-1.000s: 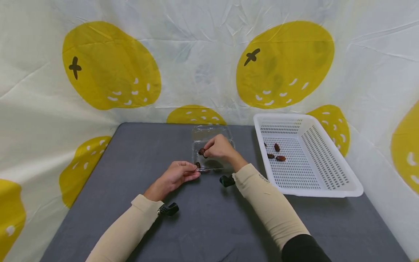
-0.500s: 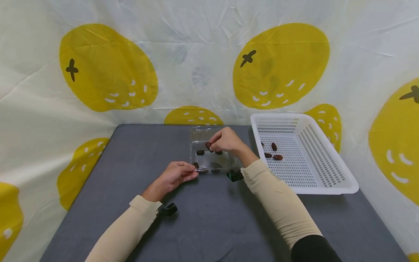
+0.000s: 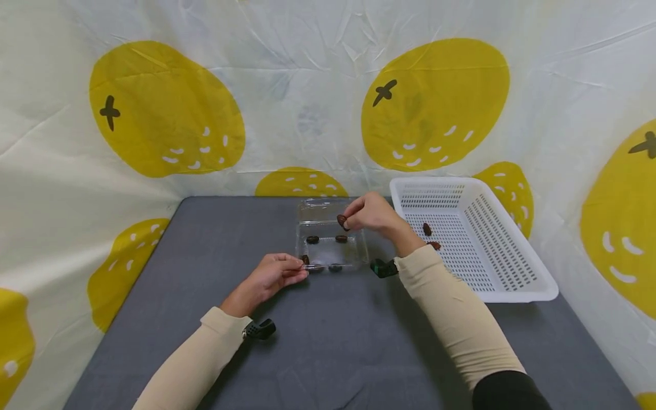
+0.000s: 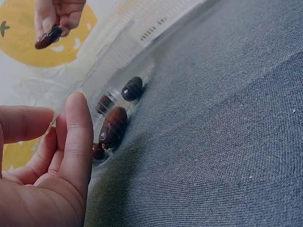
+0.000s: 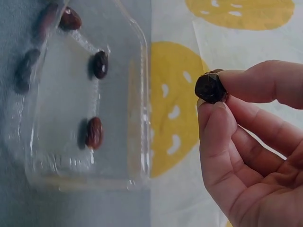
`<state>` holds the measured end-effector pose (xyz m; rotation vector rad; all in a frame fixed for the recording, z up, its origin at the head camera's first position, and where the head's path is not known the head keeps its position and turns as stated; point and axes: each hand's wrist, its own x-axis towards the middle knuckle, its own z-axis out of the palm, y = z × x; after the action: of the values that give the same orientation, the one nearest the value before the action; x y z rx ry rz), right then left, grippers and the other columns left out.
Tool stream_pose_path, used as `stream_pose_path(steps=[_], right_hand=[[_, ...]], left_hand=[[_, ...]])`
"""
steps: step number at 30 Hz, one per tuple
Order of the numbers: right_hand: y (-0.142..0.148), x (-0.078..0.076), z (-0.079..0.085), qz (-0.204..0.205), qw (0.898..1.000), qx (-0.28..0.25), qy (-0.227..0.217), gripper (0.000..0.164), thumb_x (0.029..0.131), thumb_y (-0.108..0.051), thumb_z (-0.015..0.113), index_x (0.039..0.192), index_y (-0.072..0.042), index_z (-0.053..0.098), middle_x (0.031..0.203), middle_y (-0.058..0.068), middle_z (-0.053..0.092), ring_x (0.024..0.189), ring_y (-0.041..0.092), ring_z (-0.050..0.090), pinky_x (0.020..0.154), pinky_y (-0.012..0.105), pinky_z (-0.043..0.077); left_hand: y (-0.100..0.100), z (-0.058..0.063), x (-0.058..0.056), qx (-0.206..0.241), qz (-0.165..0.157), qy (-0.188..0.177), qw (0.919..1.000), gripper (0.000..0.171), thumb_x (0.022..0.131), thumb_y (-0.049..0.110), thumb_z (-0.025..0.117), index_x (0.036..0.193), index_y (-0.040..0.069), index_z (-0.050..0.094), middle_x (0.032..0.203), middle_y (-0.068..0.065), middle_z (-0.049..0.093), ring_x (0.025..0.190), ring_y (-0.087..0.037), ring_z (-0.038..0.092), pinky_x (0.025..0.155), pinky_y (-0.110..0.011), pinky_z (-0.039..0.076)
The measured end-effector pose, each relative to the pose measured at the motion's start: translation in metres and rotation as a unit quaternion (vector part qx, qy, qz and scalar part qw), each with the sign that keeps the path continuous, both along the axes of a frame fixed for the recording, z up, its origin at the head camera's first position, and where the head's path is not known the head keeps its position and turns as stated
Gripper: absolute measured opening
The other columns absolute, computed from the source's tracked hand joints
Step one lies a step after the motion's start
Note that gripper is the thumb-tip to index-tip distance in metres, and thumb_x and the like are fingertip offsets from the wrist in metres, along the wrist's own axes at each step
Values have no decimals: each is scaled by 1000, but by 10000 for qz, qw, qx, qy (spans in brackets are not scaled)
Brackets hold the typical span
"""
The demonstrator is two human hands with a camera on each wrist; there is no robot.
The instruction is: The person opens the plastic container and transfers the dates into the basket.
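Note:
My left hand [image 3: 274,274] pinches the near left rim of a clear plastic clamshell box [image 3: 328,250] between thumb and fingers. The box stands with its lid [image 3: 323,210] folded back. Several dark brown dates lie inside: a back left date [image 3: 312,240], a back right date [image 3: 341,239], and others along the front, one a near date [image 4: 113,126] in the left wrist view. Above the back right of the box, my right hand [image 3: 376,215] holds a wrinkled date [image 5: 209,89] between thumb and fingertips, apart from the box.
A white perforated basket [image 3: 512,295] stands to the right of the box. A loose date [image 3: 427,229] lies in it, with another date [image 3: 434,245] partly behind the right forearm. The grey table [image 3: 230,228] meets a lemon-printed curtain [image 3: 307,114] at the back.
My right hand has risen and moved right, carrying a date away from the box's back left. The back left date, earlier at the fingers, now lies apart from them. My left hand stays put.

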<state>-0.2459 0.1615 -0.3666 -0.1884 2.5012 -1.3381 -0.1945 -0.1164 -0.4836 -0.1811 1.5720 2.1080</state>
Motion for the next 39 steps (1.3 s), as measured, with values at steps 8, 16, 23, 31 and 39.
stream_pose_path(steps=[8, 16, 23, 31, 39], right_hand=[[23, 5, 6, -211, 9997, -7, 119, 27, 88, -8, 77, 114, 1, 77, 119, 19, 74, 98, 32, 75, 94, 46, 64], [53, 5, 11, -381, 9991, -109, 113, 34, 89, -10, 76, 121, 5, 73, 123, 22, 70, 100, 29, 72, 93, 40, 63], [86, 7, 14, -571, 9983, 23, 112, 36, 92, -12, 76, 123, 4, 71, 122, 17, 72, 96, 19, 72, 94, 38, 63], [118, 8, 9, -807, 9965, -161, 138, 37, 91, -5, 76, 123, 12, 68, 97, 0, 77, 83, 7, 73, 77, 20, 63], [143, 11, 5, -991, 9948, 211, 134, 40, 94, -11, 76, 127, 10, 68, 94, -6, 77, 84, 6, 73, 81, 21, 64]], left_hand=[[0, 1, 0, -66, -51, 7, 10000, 18, 100, -7, 61, 114, -17, 63, 92, -12, 73, 80, -16, 76, 76, -27, 67], [-1, 0, 0, -21, -28, 44, 10000, 13, 99, -8, 61, 110, -14, 65, 92, -11, 73, 80, -16, 76, 76, -27, 67], [-3, 1, 0, -50, -127, 60, 9999, 28, 100, -7, 59, 125, -21, 56, 89, -8, 74, 80, -15, 76, 77, -26, 67], [-4, -1, -2, -114, -120, 29, 9999, 26, 100, -6, 61, 123, -19, 58, 88, -7, 74, 81, -15, 76, 78, -27, 67], [-5, -2, -1, -128, -152, 42, 9998, 25, 101, -5, 61, 122, -17, 59, 93, -10, 74, 83, -15, 76, 79, -27, 67]])
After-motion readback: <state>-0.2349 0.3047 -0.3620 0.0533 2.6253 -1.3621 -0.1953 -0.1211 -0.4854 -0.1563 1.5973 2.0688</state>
